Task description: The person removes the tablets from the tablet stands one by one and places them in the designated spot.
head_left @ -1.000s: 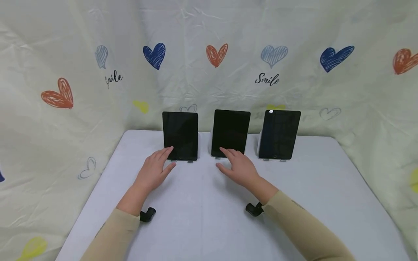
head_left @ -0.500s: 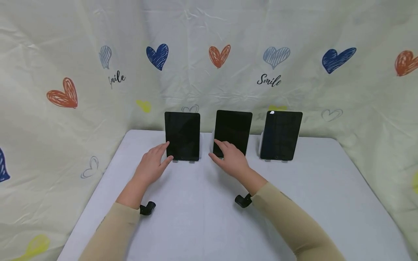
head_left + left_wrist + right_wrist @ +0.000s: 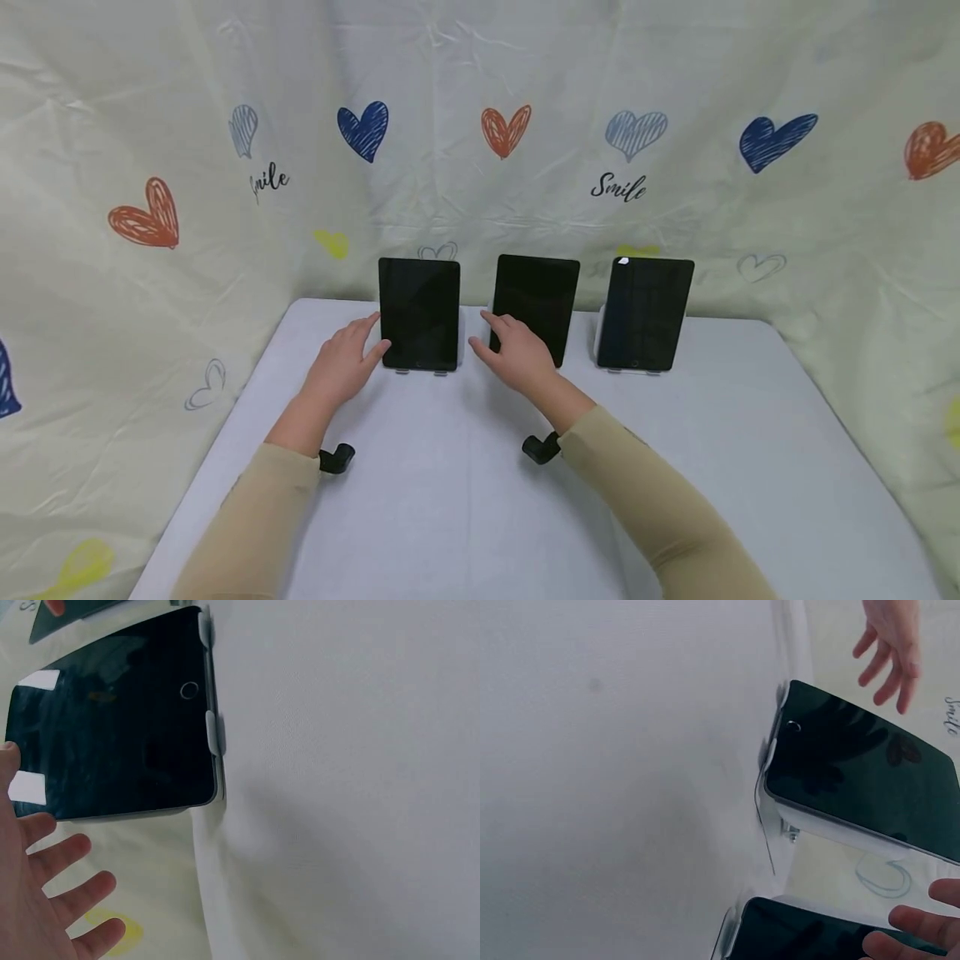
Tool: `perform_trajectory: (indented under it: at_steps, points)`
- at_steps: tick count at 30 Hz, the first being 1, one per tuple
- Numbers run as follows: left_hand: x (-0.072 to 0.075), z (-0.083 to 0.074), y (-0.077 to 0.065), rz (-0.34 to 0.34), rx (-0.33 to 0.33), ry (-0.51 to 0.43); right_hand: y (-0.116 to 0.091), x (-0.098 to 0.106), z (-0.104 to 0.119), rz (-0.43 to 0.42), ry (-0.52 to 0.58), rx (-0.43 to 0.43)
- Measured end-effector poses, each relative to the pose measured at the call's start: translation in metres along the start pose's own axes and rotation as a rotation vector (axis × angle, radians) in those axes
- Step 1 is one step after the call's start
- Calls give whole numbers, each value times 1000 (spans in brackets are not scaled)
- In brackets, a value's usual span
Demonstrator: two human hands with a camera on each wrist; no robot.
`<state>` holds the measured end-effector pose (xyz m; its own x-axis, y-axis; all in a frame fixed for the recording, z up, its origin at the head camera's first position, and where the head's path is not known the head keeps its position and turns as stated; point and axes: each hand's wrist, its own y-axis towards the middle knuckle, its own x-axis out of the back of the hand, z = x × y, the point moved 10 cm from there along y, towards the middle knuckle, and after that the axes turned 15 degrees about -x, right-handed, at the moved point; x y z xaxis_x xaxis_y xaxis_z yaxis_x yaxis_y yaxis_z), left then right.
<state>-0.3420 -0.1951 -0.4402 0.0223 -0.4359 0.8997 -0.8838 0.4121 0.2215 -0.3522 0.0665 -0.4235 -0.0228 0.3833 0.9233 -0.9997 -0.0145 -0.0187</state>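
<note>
Three black tablets lean upright on stands in a row at the back of the table. My left hand (image 3: 341,367) is at the left side of the left tablet (image 3: 420,321), fingers spread and thumb by its lower left edge. In the left wrist view that tablet's screen (image 3: 112,735) is dark and reflective, its bottom edge resting in pale stand clips (image 3: 213,733). My right hand (image 3: 517,354) hovers before the middle tablet (image 3: 542,292), hiding its lower left part, fingers extended towards the gap beside the left tablet. Neither hand holds anything.
The right tablet (image 3: 647,312) stands apart from both hands. A white table (image 3: 750,467) stretches in front, with a heart-printed curtain (image 3: 555,67) close behind the tablets. Dark wrist cameras (image 3: 337,458) stick out from both sleeves. A thin wire (image 3: 765,832) shows beside the left tablet's stand.
My right hand has moved left and forward, from the middle tablet's lower part to its left edge. My left hand has slid slightly forward and left, off the left tablet's front to its side.
</note>
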Motion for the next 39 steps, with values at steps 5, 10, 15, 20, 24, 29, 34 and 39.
perform_trajectory:
  at_steps: [5,10,15,20,24,29,34,39]
  points:
    - [0,10,6,8,22,-8,8,-6,7,18,2,6]
    - [3,16,16,-2,39,-20,18,-8,15,28,51,-15]
    - [2,21,25,9,79,-38,27,-7,22,38,120,-48]
    - [-2,25,33,-3,107,-75,35,-7,28,36,149,-63]
    - [-6,25,37,-13,120,-101,39,-8,30,31,163,-71]
    - [-6,23,40,-49,137,-123,41,-9,32,18,178,-77]
    - [5,23,41,-140,139,-98,42,-9,35,-1,210,-66]
    - [14,24,37,-237,129,-93,40,-9,35,-30,252,-52]
